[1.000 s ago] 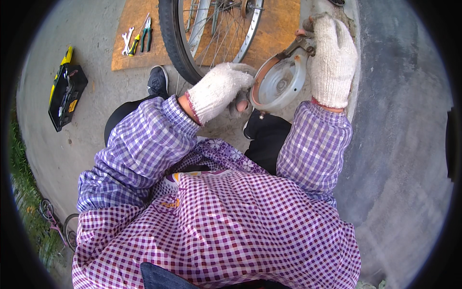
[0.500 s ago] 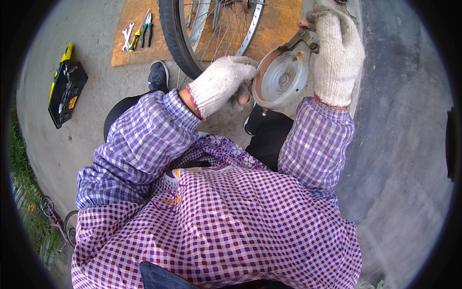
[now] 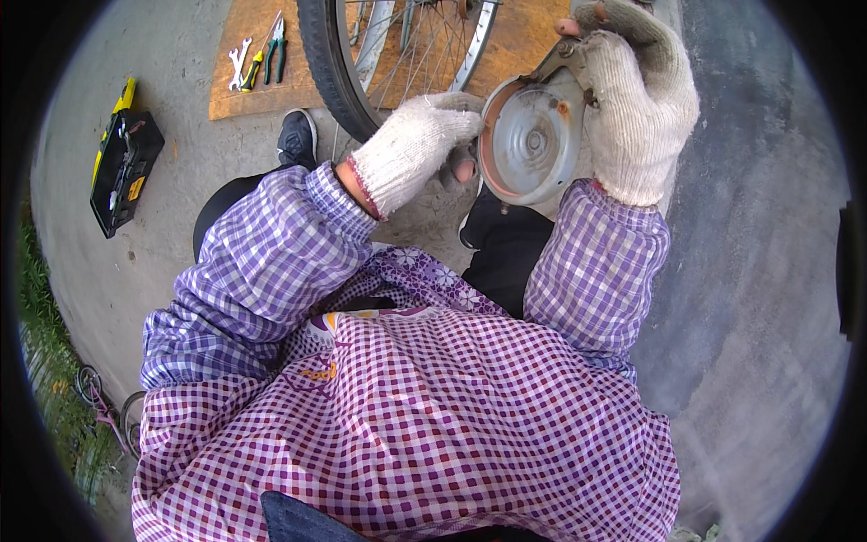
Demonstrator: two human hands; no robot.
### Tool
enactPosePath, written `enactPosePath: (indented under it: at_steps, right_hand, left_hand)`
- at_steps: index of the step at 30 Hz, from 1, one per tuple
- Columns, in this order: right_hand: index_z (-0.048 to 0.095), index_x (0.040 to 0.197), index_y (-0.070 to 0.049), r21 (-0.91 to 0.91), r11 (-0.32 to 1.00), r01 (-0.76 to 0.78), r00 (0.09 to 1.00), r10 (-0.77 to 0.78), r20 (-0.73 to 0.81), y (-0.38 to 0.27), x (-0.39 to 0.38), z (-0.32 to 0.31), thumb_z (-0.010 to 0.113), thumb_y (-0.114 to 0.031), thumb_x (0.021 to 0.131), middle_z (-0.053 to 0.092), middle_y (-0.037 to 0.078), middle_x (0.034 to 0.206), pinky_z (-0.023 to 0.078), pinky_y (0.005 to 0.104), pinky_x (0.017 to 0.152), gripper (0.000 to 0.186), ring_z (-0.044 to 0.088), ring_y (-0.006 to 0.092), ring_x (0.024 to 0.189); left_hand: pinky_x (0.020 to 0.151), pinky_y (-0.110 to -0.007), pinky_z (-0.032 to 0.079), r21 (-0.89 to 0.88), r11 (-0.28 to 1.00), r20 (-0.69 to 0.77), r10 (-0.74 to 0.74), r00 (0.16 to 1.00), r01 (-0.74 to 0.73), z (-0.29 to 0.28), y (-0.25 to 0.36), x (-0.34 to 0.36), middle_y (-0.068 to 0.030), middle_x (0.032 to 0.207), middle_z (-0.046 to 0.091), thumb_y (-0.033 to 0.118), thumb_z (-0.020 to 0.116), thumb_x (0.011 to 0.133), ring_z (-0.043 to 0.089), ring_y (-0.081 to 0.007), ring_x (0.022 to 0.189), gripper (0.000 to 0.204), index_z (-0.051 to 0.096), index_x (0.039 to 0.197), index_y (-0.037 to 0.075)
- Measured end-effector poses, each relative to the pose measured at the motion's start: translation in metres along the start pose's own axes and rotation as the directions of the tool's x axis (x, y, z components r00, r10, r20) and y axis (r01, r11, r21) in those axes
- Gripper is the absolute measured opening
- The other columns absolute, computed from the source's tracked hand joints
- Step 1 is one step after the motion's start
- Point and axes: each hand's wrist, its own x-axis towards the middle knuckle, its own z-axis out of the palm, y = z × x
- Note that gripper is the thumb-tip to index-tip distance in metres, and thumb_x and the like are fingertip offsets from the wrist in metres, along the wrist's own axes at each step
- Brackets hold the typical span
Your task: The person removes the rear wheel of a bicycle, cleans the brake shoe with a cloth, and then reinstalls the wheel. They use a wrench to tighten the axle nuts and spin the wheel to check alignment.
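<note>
I hold a round, pale metal housing [image 3: 535, 135] with an orange-rusted rim and a dark bracket at its upper right. My right hand [image 3: 639, 104], in a white knit glove with bare fingertips showing, curls around the bracket [image 3: 558, 61]. My left hand [image 3: 411, 144], gloved alike, is closed at the housing's left edge, its exact grip partly hidden. Just beyond the hands a bicycle wheel [image 3: 334, 77] with a black tire and silver rim rests over a wooden board [image 3: 235, 36].
Left on the board lie wrenches [image 3: 237, 65], a yellow-black screwdriver [image 3: 252, 72] and green-handled pliers [image 3: 275, 59]. An open black-and-yellow toolbox [image 3: 126, 172] is on the concrete at left. My shoe [image 3: 296, 140] is below the board. A pink bicycle [image 3: 104, 415] stands near grass.
My hands and the housing have shifted slightly upward in view. The right hand has moved a little rightward and its fingers have curled further over the bracket.
</note>
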Motion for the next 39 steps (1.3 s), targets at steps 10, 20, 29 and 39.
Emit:
enactPosePath:
  at_steps: [10,20,29,39]
  right_hand:
    - [0.063,0.115,0.005,0.029,0.999,0.026,0.999,-0.027,0.019,0.007,-0.003,-0.005,0.064,0.008,0.085,0.067,0.011,0.104,0.057,0.0311,0.083,0.031,0.069,0.0205,0.094]
    - [0.064,0.113,0.005,0.021,0.998,0.067,0.998,-0.067,0.003,0.007,0.003,-0.01,0.064,0.004,0.085,0.068,0.012,0.105,0.056,0.032,0.086,0.028,0.069,0.0216,0.095]
    - [0.071,0.122,-0.002,-0.368,0.923,-0.112,0.993,0.118,-0.006,0.012,0.027,-0.035,0.067,-0.041,0.102,0.078,0.012,0.102,0.058,0.0339,0.084,0.045,0.076,0.0194,0.098]
    - [0.071,0.12,0.001,-0.493,0.862,-0.118,0.991,0.135,-0.002,0.027,0.024,-0.033,0.066,-0.034,0.103,0.075,0.013,0.108,0.06,0.0323,0.08,0.04,0.075,0.0213,0.098]
  left_hand:
    - [0.078,-0.025,0.056,-0.005,0.999,-0.007,0.038,0.999,-0.038,0.0,-0.007,0.002,-0.0153,0.121,0.069,0.026,0.058,0.106,0.068,-0.0154,0.092,0.056,0.049,0.151,-0.006]
    - [0.057,-0.023,0.048,-0.027,0.999,-0.012,0.041,0.999,-0.041,0.005,0.005,-0.002,-0.0087,0.105,0.07,0.027,0.059,0.106,0.06,-0.0064,0.067,0.052,0.053,0.147,-0.004]
    - [0.092,-0.038,0.057,0.667,0.496,0.327,0.476,0.816,-0.556,0.001,0.013,0.009,-0.0186,0.126,0.07,0.014,0.053,0.104,0.07,-0.0336,0.11,0.031,0.069,0.126,-0.001]
    - [0.08,-0.029,0.055,0.21,0.971,0.177,0.078,0.981,-0.115,-0.002,0.021,-0.001,-0.0124,0.111,0.072,0.028,0.053,0.108,0.07,-0.0179,0.091,0.039,0.069,0.124,-0.004]
